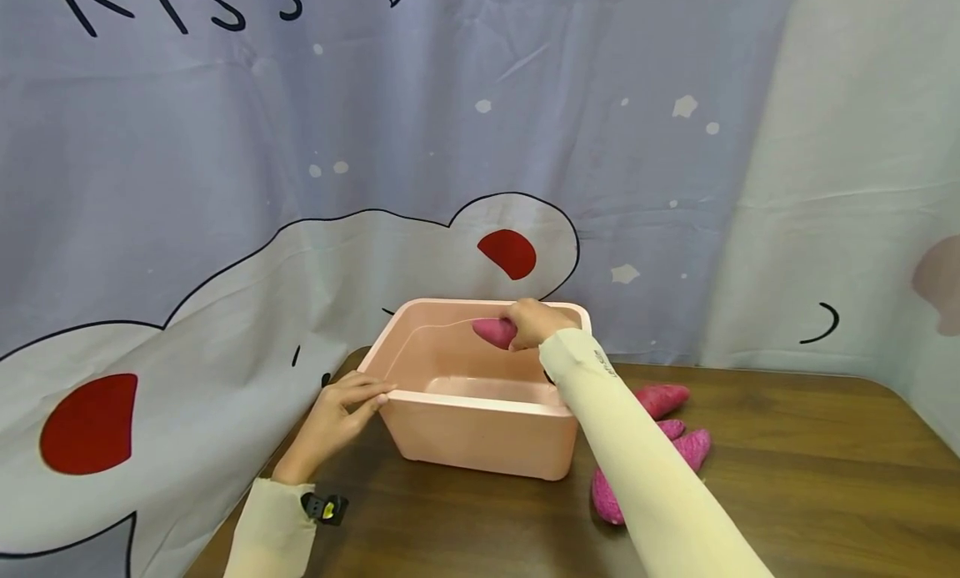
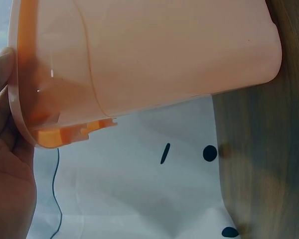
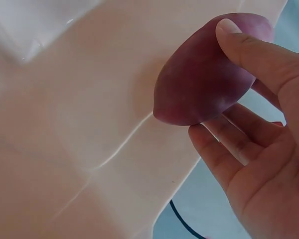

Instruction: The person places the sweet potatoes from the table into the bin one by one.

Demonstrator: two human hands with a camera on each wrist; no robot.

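Note:
A pink plastic basin (image 1: pixel 480 432) stands on the wooden table. My left hand (image 1: pixel 341 419) holds its rim at the near left corner, fingers over the edge and thumb below; in the left wrist view that hand (image 2: pixel 10 184) shows only in part beside the rim. Over the basin's inside, near its far right rim, my right hand (image 1: pixel 536 322) grips a purple-skinned sweet potato (image 1: pixel 493 332). The right wrist view shows the thumb on one side of the sweet potato (image 3: pixel 204 74) and fingers on the other. The visible part of the basin floor is bare.
Several more sweet potatoes (image 1: pixel 693 449) lie on the table (image 1: pixel 810 469) right of the basin, partly hidden behind my right forearm. A printed cloth (image 1: pixel 420 128) hangs behind the table and along its left side.

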